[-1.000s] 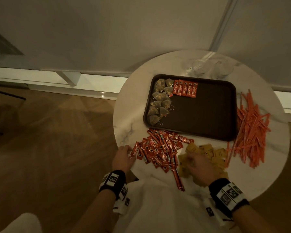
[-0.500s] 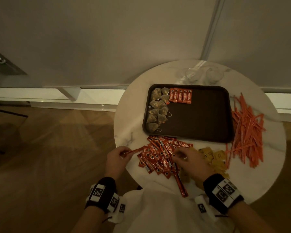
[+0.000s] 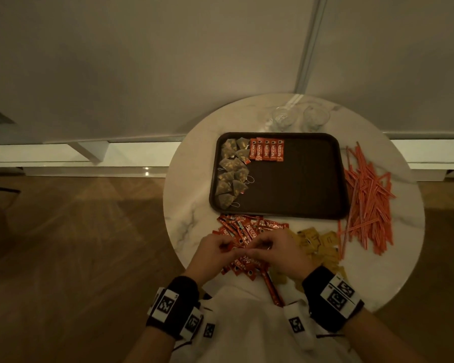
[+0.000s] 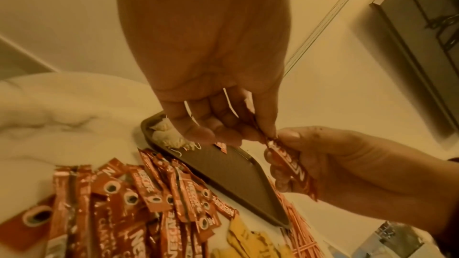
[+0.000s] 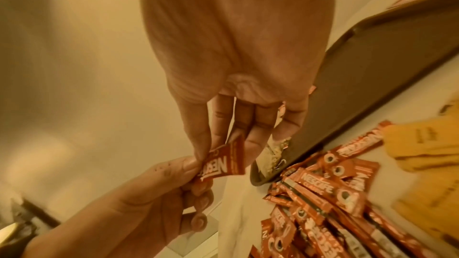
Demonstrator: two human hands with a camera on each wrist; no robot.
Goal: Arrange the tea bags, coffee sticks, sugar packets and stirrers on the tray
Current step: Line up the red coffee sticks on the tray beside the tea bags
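Note:
A brown tray (image 3: 299, 184) lies on the round marble table (image 3: 189, 205). Tea bags (image 3: 231, 171) fill its left side and a row of red coffee sticks (image 3: 266, 149) lies at its far edge. Loose coffee sticks (image 3: 249, 226) are piled in front of the tray, with yellow sugar packets (image 3: 317, 242) to their right and orange stirrers (image 3: 367, 200) at the table's right. My left hand (image 3: 215, 251) and right hand (image 3: 270, 247) meet above the pile. Both pinch one coffee stick (image 4: 290, 166) (image 5: 221, 163), the left at its end.
Two clear glasses (image 3: 283, 117) (image 3: 315, 116) stand behind the tray near the wall. One coffee stick (image 3: 271, 286) juts over the table's near edge above my white clothing. Wooden floor lies to the left of the table.
My left hand lifted a coffee stick from the pile's left edge and moved right. My right hand left the sugar packets and moved left. Both hands now hold the stick together.

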